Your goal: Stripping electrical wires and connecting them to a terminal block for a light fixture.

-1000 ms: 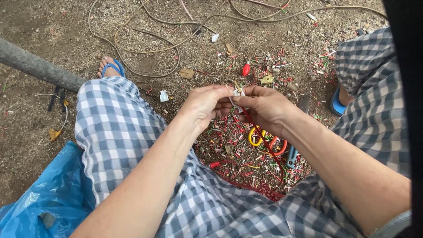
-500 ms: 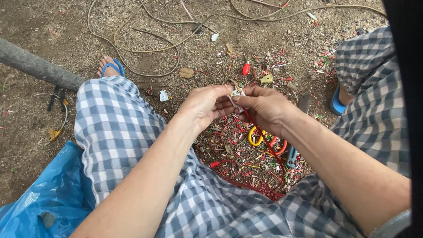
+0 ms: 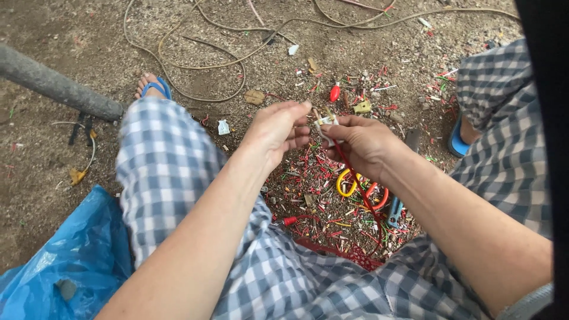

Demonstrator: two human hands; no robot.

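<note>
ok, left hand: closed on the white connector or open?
Open. The left hand has its fingers spread beside the white connector, which the right hand pinches, red wire trailing down.

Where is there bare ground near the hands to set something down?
Bare dirt lies between the grey pipe and the looping cable. Between the knees, under the left hand and right hand, wire scraps crowd the ground.

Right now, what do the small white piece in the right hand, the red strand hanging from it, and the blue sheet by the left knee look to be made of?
White connector in the right hand: probably moulded plastic, pale, blocky, matte. Red wire: likely plastic-insulated, thin, smooth, bending freely. Blue bag: thin plastic film, glossy, crinkled, slightly translucent.
</note>
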